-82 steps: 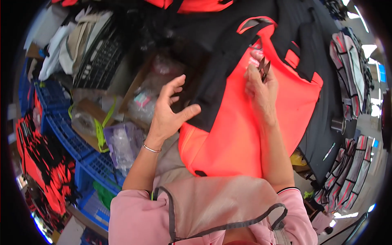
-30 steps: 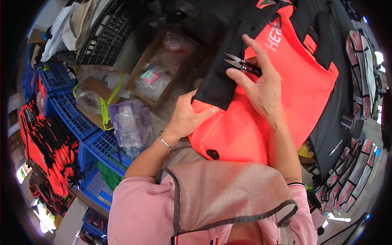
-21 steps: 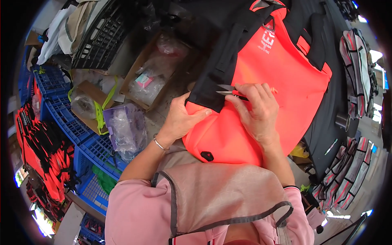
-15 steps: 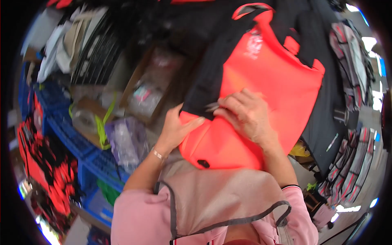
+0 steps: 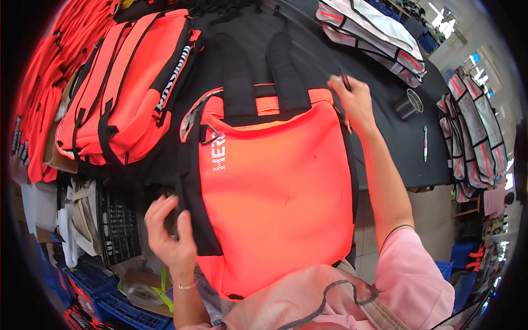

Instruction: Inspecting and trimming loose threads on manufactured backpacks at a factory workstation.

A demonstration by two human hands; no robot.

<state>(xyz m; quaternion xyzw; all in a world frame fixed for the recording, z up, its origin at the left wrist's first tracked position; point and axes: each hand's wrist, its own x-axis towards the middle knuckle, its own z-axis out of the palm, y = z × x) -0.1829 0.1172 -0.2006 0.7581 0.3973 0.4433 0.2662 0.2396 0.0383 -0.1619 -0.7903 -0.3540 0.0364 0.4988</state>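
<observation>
A bright orange-red backpack (image 5: 275, 187) with black side panels lies before me, its near end against my apron. Its black shoulder straps (image 5: 281, 71) stretch away over the dark table. My right hand (image 5: 355, 102) is at the bag's far right corner, closed on a small slim pointed tool (image 5: 345, 80) whose tip sticks up past the fingers; its exact kind does not show. Off the bag's left edge, my left hand (image 5: 171, 234) hovers with fingers spread and nothing in it. Several short dark threads or marks show on the orange panel.
Another orange backpack (image 5: 121, 88) lies at the far left beside a heap of orange pieces (image 5: 60, 71). Grey-white stacked bags (image 5: 374, 38) sit at the far right, near a metal cup (image 5: 408, 104) and a toothbrush (image 5: 425, 144) on the black table (image 5: 385, 148). A black crate (image 5: 118, 220) stands lower left.
The backpack now lies straighter before me. My left hand has let go of its edge, and my right hand has moved from the left seam to the far right corner.
</observation>
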